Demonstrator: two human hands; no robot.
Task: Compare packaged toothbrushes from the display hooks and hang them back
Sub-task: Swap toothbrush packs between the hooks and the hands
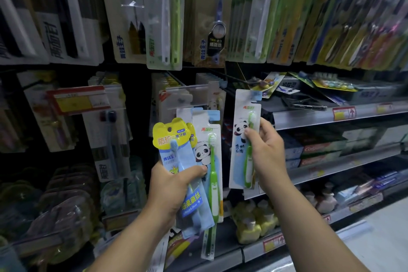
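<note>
— What takes up most of the view?
— A wall of hanging toothbrush packs. To its right is a shelf with toothpaste boxes below it.

— And the left hand?
— The left hand curls round a fan of packs low in front of the display. A yellow-topped pack is foremost with the thumb across it. A panda pack holding a green brush sits behind.

— The right one?
— The right hand pinches a second panda pack upright, just beside the fan. I cannot tell whether its top touches a hook.
</note>
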